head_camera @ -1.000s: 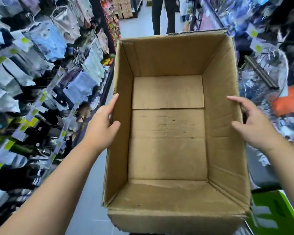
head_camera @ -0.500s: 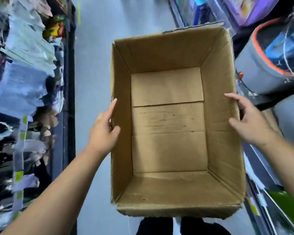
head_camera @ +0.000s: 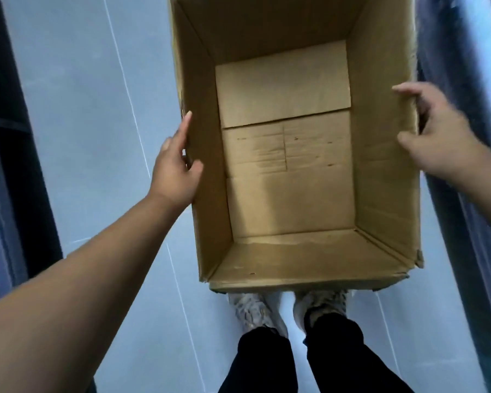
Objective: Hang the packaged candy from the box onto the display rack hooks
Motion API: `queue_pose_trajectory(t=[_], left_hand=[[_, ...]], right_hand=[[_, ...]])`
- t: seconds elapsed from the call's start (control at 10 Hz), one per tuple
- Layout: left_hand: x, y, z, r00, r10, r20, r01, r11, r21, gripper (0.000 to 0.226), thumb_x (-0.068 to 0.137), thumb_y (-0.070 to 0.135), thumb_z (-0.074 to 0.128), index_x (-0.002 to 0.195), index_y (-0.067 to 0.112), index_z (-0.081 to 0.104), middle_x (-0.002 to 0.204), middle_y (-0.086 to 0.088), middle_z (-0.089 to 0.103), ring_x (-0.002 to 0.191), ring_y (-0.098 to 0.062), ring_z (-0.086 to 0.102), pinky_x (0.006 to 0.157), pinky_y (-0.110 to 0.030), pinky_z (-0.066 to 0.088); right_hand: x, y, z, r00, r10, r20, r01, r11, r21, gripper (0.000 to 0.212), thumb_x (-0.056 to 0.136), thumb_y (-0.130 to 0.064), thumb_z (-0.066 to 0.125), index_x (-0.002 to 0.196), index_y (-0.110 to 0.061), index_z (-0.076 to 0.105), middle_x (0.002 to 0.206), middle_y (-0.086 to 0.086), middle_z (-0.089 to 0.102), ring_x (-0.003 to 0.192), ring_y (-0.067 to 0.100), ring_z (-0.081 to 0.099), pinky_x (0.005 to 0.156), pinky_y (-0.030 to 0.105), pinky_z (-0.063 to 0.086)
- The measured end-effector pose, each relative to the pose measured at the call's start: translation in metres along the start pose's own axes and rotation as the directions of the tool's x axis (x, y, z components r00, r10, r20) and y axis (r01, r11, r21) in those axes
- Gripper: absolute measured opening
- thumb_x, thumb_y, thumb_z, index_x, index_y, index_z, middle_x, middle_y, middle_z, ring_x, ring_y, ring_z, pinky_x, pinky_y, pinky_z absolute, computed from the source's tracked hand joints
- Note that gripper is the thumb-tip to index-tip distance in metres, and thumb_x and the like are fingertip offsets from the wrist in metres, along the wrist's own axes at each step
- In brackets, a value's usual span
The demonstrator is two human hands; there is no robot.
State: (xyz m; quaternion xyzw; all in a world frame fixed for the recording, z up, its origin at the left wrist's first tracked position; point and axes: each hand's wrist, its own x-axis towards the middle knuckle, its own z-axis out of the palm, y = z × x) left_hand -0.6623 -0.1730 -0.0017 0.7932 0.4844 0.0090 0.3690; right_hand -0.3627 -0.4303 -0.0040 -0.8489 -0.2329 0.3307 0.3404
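**Q:** Where is the cardboard box (head_camera: pixel 383 194)?

**A:** It fills the upper middle of the view, seen from above with its open side up. It is held between two hands over a pale tiled floor (head_camera: pixel 82 123). Inside, only bare brown bottom flaps show.

**Q:** What are the hands doing?

**A:** The left hand (head_camera: pixel 175 168) pinches the box's left wall, thumb inside and fingers flat along the outside. The right hand (head_camera: pixel 437 137), blurred by motion, grips the right wall, thumb inside and fingers curled over the rim.

**Q:** What surrounds the box?

**A:** Just below its near edge are two pale patterned shoes (head_camera: pixel 255 310) and black trouser legs (head_camera: pixel 267 361). Far left of the box stands a dark shelf unit (head_camera: pixel 9 137). The dark shapes to the box's right are too blurred to identify.
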Motion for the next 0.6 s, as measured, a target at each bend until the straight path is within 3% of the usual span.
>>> queue_pose_trajectory(t=[0.1,0.2,0.3,0.4,0.5,0.6], left_hand=[[0.027,-0.034,0.058,1.0,-0.003,0.022,0.003,1.0,0.008,0.079,0.095,0.004,0.052,0.155,0.044,0.022,0.125,0.005,0.046,0.081,0.01,0.048,0.099,-0.04,0.054],[0.039,-0.049,0.084,1.0,-0.003,0.03,0.003,1.0,0.013,0.078,0.094,0.005,0.052,0.155,0.044,0.022,0.123,0.007,0.044,0.083,0.007,0.05,0.101,-0.042,0.053],[0.049,-0.059,0.103,1.0,0.009,-0.013,-0.009,1.0,0.011,0.075,0.092,0.007,0.05,0.153,0.044,0.028,0.119,0.002,0.047,0.087,-0.018,0.061,0.096,-0.042,0.054],[0.049,-0.056,0.103,1.0,-0.005,-0.015,0.005,1.0,-0.005,0.073,0.093,0.008,0.05,0.151,0.047,0.03,0.117,-0.001,0.048,0.082,-0.025,0.06,0.092,-0.04,0.055],[0.052,-0.046,0.088,0.996,-0.053,0.066,0.049,0.997,0.055,0.067,0.096,0.016,0.057,0.152,0.043,0.033,0.129,-0.005,0.052,0.101,-0.022,0.062,0.099,-0.038,0.052],[0.051,-0.029,0.071,0.987,-0.086,0.138,0.07,0.991,0.112,0.064,0.095,0.028,0.064,0.152,0.035,0.036,0.137,-0.007,0.049,0.12,-0.022,0.058,0.104,-0.038,0.048]], right_hand=[[0.03,0.049,0.032,1.0,0.017,0.007,-0.016,0.999,-0.041,0.079,0.086,0.008,0.058,0.124,-0.06,0.043,0.135,-0.003,0.056,0.116,0.017,0.06,0.099,0.041,0.051],[0.04,0.068,0.049,0.999,0.041,0.017,-0.04,0.998,-0.047,0.07,0.089,0.006,0.056,0.134,-0.046,0.043,0.131,-0.011,0.051,0.112,0.016,0.058,0.096,0.033,0.049],[0.048,0.082,0.059,0.998,0.053,-0.039,-0.056,0.995,-0.087,0.063,0.09,0.002,0.055,0.137,-0.037,0.043,0.122,-0.011,0.051,0.104,0.034,0.062,0.091,0.033,0.05],[0.049,0.081,0.06,0.998,0.052,-0.045,-0.057,0.993,-0.102,0.064,0.088,0.001,0.056,0.136,-0.04,0.043,0.12,-0.008,0.054,0.092,0.039,0.063,0.088,0.036,0.05],[0.052,0.073,0.049,0.991,0.109,0.073,-0.094,0.979,-0.18,0.073,0.088,-0.003,0.06,0.14,-0.048,0.034,0.129,0.006,0.058,0.086,0.042,0.064,0.085,0.045,0.055],[0.047,0.057,0.037,0.966,0.208,0.154,-0.169,0.958,-0.231,0.077,0.089,-0.011,0.066,0.145,-0.047,0.029,0.141,0.012,0.053,0.105,0.043,0.064,0.093,0.049,0.054]])
